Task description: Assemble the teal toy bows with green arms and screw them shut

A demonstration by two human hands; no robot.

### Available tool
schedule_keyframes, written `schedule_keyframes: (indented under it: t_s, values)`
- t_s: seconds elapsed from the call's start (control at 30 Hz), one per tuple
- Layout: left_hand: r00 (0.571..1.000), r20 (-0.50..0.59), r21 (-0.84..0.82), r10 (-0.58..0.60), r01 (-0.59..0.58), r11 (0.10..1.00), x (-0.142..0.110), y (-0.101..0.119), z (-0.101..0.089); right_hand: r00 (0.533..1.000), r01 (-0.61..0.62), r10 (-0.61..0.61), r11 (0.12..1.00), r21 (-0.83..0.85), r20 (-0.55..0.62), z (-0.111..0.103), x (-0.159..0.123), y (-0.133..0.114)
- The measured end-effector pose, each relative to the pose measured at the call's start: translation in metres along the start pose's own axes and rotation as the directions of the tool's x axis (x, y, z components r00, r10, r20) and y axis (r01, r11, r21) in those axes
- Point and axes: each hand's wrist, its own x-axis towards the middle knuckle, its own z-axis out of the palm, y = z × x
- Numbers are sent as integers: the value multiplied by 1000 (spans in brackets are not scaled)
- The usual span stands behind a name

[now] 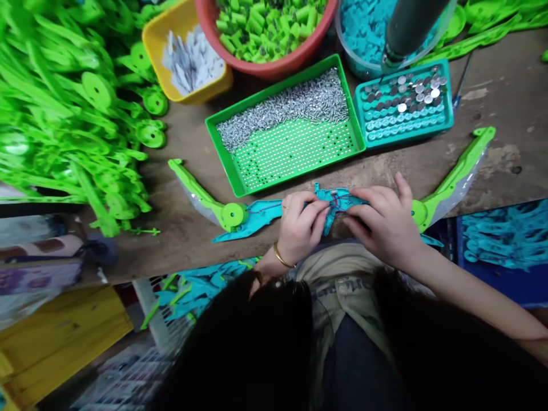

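Observation:
A toy bow lies across the table's near edge. It has a teal middle piece (261, 214) and two green limbs (201, 197) (460, 171) reaching out left and right. My left hand (299, 225) pinches the teal centre, fingers curled, with a ring and a gold bangle showing. My right hand (387, 222) presses on the teal centre from the right, fingers bent over it. Thin dark wires (338, 201) run between my fingertips.
Behind the bow sit a green perforated tray (295, 151) of small metal screws and a teal tray (405, 103) of round metal discs. A yellow bin (188, 57), a red bowl (265, 34) of green pieces and a heap of green limbs (72, 114) stand further back.

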Motion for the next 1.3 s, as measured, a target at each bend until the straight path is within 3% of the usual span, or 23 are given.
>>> schedule_keyframes:
  t_s: [0.1,0.3,0.47,0.83,1.07,1.3]
  values:
    - [999,26,30,-19,19,999,-4,0,-2,1000,14,-14,1000,-4,6,6,8,-4]
    - [999,-23,-8,-23,23,1000,-4,-2,1,997,-75,75,997,12,-8,15,13,-5]
    - [999,36,-4,-7,7,1000,2,0,9,991,-107,102,993,-50,-87,15,12,0]
    - [992,127,10,3,-4,1000,12,8,14,984,-143,138,989,-40,-116,16,10,4]
    - [989,147,15,-3,0,1000,13,6,14,977,-188,191,981,42,-100,15,11,6]
    - [985,161,66,-56,46,997,20,9,17,981,-183,181,983,-19,-65,11,12,7]
